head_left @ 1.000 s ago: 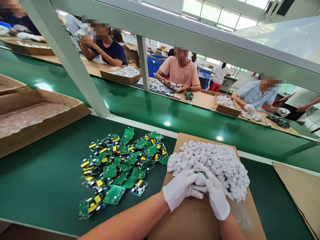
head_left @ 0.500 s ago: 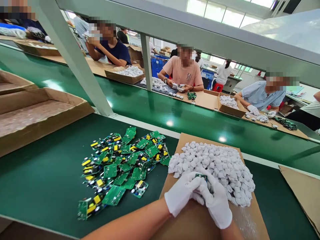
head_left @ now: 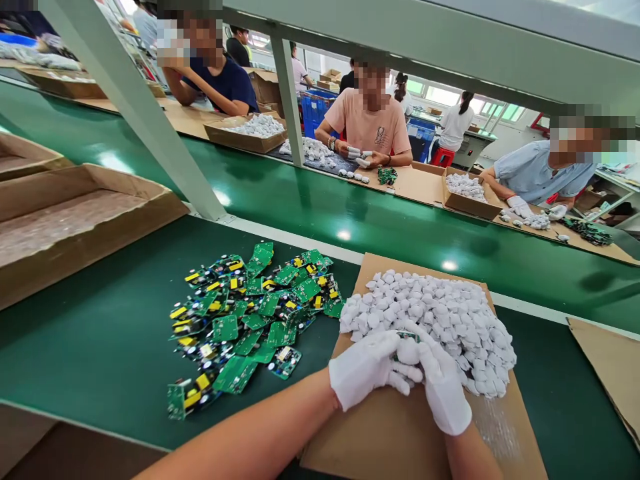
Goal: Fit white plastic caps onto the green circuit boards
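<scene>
Both my hands wear white gloves and meet over a cardboard sheet. My left hand and my right hand are closed around a small green circuit board, with a white piece against it. The fingers hide most of the board. Just beyond my hands a large heap of white wrapped pieces covers the far part of the sheet. Left of the sheet, a pile of green circuit boards with yellow and black parts lies on the dark green table.
Open cardboard trays stand at the left. A slanted metal post rises behind the boards, beneath a long beam. Another cardboard piece lies at the right. Across the green conveyor, several people sit with trays of white pieces.
The view has shifted slightly, tilting downward at the right. My left fingers have spread somewhat around the held board, and the white piece between my hands shows more.
</scene>
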{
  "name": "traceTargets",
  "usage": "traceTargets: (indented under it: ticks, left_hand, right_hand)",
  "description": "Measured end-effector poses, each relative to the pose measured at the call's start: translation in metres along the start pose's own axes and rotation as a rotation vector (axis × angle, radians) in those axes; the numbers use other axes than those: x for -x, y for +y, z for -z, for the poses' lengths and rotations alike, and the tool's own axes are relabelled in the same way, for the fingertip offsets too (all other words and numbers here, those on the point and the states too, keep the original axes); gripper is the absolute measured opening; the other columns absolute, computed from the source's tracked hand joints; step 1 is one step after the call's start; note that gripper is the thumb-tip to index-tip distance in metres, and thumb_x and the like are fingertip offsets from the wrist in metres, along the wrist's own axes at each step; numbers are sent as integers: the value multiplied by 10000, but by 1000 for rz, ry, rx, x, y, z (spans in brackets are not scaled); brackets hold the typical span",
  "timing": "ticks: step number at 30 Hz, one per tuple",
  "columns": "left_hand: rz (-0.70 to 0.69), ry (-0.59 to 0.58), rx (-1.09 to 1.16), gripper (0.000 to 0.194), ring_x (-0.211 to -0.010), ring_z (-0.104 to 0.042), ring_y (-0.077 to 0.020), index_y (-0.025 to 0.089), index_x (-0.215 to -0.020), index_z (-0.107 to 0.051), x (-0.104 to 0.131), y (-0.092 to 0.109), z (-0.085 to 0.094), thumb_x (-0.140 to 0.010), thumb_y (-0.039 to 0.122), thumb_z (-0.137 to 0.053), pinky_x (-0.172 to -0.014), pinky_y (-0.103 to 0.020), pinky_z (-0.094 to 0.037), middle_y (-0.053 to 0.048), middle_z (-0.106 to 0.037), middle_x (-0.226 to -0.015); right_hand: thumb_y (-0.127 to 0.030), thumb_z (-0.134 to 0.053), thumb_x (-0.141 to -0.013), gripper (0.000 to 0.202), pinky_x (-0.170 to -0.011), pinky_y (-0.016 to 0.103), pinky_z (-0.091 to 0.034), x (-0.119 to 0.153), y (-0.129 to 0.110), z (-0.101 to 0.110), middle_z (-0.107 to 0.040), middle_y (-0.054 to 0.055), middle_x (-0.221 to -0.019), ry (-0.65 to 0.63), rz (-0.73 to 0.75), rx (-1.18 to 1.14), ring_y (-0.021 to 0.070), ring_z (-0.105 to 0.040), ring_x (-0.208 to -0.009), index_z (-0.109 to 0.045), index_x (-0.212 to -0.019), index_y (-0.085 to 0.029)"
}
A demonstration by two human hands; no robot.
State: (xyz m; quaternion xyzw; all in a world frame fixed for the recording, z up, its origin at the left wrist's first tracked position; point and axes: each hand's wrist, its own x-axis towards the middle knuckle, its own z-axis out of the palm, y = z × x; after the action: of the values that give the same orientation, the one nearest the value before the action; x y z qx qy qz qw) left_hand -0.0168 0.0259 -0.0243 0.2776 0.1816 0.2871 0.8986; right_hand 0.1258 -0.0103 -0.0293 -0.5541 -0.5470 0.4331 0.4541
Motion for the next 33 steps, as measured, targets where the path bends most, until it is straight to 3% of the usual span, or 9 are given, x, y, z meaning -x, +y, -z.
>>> traceTargets:
  ticks: [7, 9, 12, 14, 17, 20, 24, 29, 33]
  left_hand:
    - [-66, -22, -99, 408, -604, -592, -120, 127, -876, -542, 3, -2, -6, -721, 497, -618, -574, -230, -497, -42, -601, -668]
    - [-55, -6, -142, 366, -589, -585, -112, 129, -869, -544, 2, -2, -7, -728, 455, -629, -572, -227, -494, -34, -594, -651]
    - [-50, 24, -130, 335, -598, -586, -116, 131, -811, -542, 2, -2, -8, -713, 435, -645, -553, -225, -491, -15, -558, -643]
    - [-50, 30, -151, 345, -632, -593, -125, 135, -816, -543, 3, -3, -9, -709, 445, -646, -565, -230, -495, -14, -553, -662]
    - [-56, 76, -268, 369, -678, -604, -141, 123, -859, -553, 3, -5, -12, -719, 455, -635, -564, -221, -485, -49, -586, -713]
    - [-54, 138, -261, 381, -626, -587, -126, 120, -835, -545, 3, -5, -13, -693, 454, -659, -527, -216, -473, -38, -567, -695]
    - [-15, 66, -129, 389, -568, -557, -103, 125, -756, -513, 3, -2, -11, -690, 483, -650, -511, -211, -466, -16, -523, -643]
    - [-24, 53, -58, 382, -660, -613, -158, 120, -817, -517, 3, -4, -4, -702, 460, -647, -550, -232, -476, -79, -596, -738]
    - [-60, 16, 43, 301, -623, -608, -139, 126, -776, -506, 1, -9, -2, -769, 417, -584, -593, -263, -486, -39, -571, -698]
  right_hand:
    - [-384, -579, -800, 502, -704, 262, -553, 6, -9, -7, -681, 72, -964, 43, 9, 147, 195, -641, -814, -521, -1246, -162]
    - [-389, -580, -801, 499, -723, 271, -551, 6, -9, -5, -683, 69, -962, 20, 13, 129, 200, -644, -826, -523, -1245, -169]
    - [-468, -464, -857, 497, -874, 329, -501, 5, -7, -1, -660, 77, -1057, -54, 60, -3, 221, -614, -966, -519, -1253, -173]
    - [-487, -431, -870, 499, -931, 354, -464, 5, -5, 1, -639, 80, -1110, -38, 58, -42, 230, -585, -1035, -526, -1248, -175]
    - [-471, -509, -840, 458, -869, 362, -505, 4, -2, 0, -664, 84, -1057, 41, -26, 18, 240, -614, -973, -580, -1190, -183]
    - [-510, -518, -822, 452, -902, 372, -484, 3, 0, 1, -666, 78, -1060, 2, -42, -52, 248, -604, -1002, -626, -1131, -198]
    - [-609, -391, -842, 565, -972, 384, -425, 1, 0, 4, -587, 77, -1210, -83, -5, -194, 254, -527, -1131, -583, -1194, -210]
    - [-454, -448, -872, 449, -1008, 369, -388, 3, -6, 3, -598, 67, -1189, -36, 62, 50, 232, -520, -1134, -549, -1233, -208]
    - [-346, -533, -813, 517, -784, 289, -540, 7, -5, -1, -678, 46, -985, -29, 50, 173, 197, -644, -859, -474, -1300, -184]
